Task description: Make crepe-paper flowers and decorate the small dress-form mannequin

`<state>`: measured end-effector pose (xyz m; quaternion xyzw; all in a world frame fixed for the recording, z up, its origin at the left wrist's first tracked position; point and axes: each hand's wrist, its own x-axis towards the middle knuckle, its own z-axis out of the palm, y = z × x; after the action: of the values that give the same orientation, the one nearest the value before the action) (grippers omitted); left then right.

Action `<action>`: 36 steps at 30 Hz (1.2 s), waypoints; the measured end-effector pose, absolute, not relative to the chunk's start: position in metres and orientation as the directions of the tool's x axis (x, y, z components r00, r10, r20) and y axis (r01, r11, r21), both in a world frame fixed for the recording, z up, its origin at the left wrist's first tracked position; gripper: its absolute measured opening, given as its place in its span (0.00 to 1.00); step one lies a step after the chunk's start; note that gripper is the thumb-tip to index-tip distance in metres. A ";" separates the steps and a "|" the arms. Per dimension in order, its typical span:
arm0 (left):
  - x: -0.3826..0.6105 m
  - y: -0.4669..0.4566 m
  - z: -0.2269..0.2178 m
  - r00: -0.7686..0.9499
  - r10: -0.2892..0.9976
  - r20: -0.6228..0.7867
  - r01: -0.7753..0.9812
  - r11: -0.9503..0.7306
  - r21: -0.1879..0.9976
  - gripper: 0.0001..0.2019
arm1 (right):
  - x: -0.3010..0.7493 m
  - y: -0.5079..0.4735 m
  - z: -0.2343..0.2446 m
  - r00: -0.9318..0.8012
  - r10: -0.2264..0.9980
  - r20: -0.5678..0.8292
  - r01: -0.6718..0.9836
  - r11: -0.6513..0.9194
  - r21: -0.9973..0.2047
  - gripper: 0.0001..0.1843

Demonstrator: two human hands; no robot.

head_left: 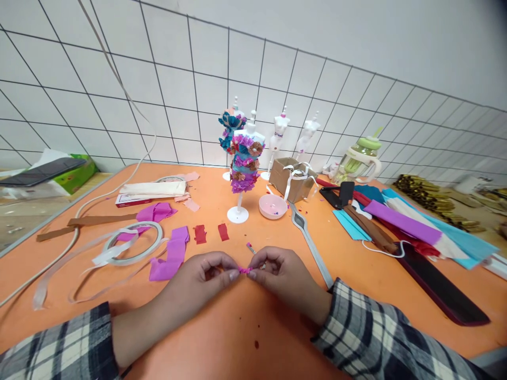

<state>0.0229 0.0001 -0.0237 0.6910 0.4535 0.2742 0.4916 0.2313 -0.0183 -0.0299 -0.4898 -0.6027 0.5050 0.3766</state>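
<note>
Between my two hands is a small twisted strip of pink crepe paper (244, 271). My left hand (212, 274) pinches its left end with thumb and forefinger, and my right hand (275, 272) pinches the right end. Just behind my right fingers lies a small slim object (251, 248), partly covered. Purple crepe paper pieces (169, 261) lie beside my left hand, with two red paper pieces (200, 234) beyond it. Farther back stands a small white dress form (245, 158) covered in purple, brown and blue paper flowers.
A roll of double-sided tape (161, 232) with loose strips lies at left. Behind my right hand are a pink bowl (273, 206), a cardboard box (282, 177) and a grey strap (307, 232). Folded crepe paper (404, 221) and a dark long case (439, 285) lie at right.
</note>
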 end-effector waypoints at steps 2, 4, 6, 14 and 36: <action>0.025 0.000 -0.025 0.400 0.915 -0.052 0.374 -0.111 0.921 0.13 | 0.232 -0.018 -0.029 -0.222 0.974 -0.045 0.222 0.006 -0.975 0.11; 0.026 0.000 -0.024 0.396 0.918 -0.030 0.393 -0.140 0.909 0.12 | 0.232 -0.017 -0.027 -0.205 0.978 -0.048 0.250 0.004 -0.968 0.10; 0.026 0.001 -0.023 0.411 0.912 0.002 0.399 -0.182 0.899 0.11 | 0.231 -0.017 -0.026 -0.210 0.977 -0.048 0.274 0.012 -0.962 0.10; 0.021 0.000 -0.008 0.344 0.914 0.217 0.441 -0.361 0.822 0.09 | 0.229 -0.018 -0.026 -0.275 0.957 -0.087 0.282 -0.006 -0.959 0.13; 0.032 -0.003 -0.014 0.345 0.936 -0.072 0.245 -0.016 0.970 0.13 | 0.223 -0.021 -0.024 -0.260 0.955 -0.145 0.073 -0.130 -0.989 0.16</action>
<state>0.0317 -0.0028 -0.0142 0.6315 0.4673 0.3302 0.5233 0.2233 -0.0212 -0.0244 -0.4761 -0.5400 0.5815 0.3789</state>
